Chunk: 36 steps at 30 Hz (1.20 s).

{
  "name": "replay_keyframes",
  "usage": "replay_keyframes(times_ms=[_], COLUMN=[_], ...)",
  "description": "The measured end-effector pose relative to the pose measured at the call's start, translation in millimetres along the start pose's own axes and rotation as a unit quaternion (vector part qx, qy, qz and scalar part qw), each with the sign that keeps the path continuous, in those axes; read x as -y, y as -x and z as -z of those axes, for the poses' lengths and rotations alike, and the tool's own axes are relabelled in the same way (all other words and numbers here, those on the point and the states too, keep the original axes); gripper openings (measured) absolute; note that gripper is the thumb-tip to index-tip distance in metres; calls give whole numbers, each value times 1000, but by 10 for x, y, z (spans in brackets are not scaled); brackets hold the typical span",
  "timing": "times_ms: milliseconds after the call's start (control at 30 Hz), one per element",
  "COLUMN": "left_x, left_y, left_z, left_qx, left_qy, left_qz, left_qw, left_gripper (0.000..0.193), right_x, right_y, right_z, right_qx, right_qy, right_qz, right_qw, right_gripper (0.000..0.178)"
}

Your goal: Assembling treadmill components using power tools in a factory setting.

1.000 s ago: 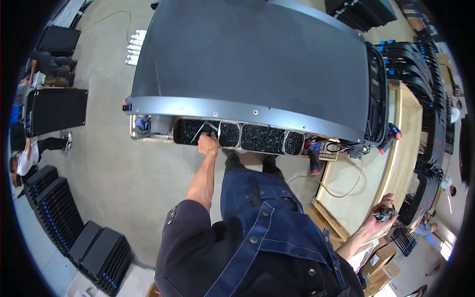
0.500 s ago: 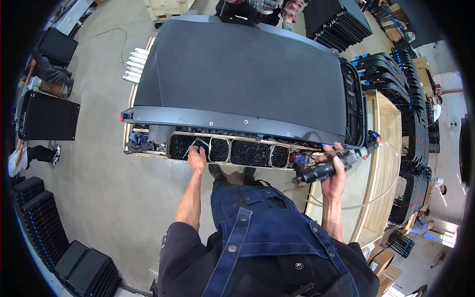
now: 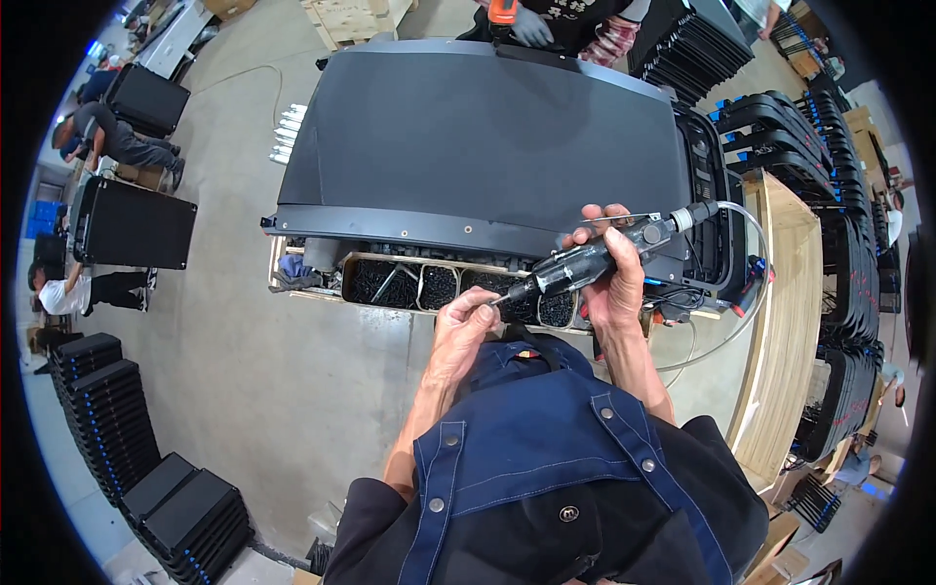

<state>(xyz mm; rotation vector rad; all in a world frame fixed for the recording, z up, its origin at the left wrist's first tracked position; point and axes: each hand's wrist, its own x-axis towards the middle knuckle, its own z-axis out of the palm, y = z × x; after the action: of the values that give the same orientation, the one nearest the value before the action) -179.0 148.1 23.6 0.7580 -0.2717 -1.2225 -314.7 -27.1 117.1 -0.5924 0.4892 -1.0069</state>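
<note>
My right hand is wrapped round a black air screwdriver, tilted with its bit down to the left. At the end of that bit, the fingers of my left hand are pinched together. Whatever small piece they hold there is too small to make out. Behind my hands lies a large dark grey deck like a treadmill's, with a grey side rail along its near edge. Between the deck and me, bins of small black screws stand in a row, partly covered by my hands. A metal tool rests in the leftmost bin.
A clear air hose loops from the screwdriver down the right side. A wooden crate stands at the right. Across the deck, a co-worker's gloved hand is near an orange tool. Stacked black panels stand at left.
My left hand has left the leftmost screw bin and moved right to the bit. The screwdriver has swung up and left, its bit now meeting my left fingers. The co-worker's orange tool has appeared.
</note>
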Motion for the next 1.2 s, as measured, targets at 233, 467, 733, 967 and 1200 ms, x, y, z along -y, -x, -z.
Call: replay_keyframes(times_ms=[233,467,733,967,1200], left_x=[-125,-162,79,-35,-293], left_y=[-41,-255,-1012,-1175,-817], left_z=[-400,-56,147,228,322], left_qx=[-92,-64,-23,-117,-143], left_qy=[-457,-334,389,307,200], left_qz=[-219,24,150,225,203], left_qw=[857,940,908,917,948], left_gripper=[22,25,30,35,43], right_x=[-31,-165,-569,-856,-1072], right_y=[-27,-37,-456,-796,-874], right_z=[228,154,-504,-798,-958], right_qx=[-112,-135,148,276,235], right_qy=[-26,22,255,362,371], right_qz=[-24,-13,153,106,23], right_qw=[993,990,943,884,898], right_gripper=[47,52,46,46,38])
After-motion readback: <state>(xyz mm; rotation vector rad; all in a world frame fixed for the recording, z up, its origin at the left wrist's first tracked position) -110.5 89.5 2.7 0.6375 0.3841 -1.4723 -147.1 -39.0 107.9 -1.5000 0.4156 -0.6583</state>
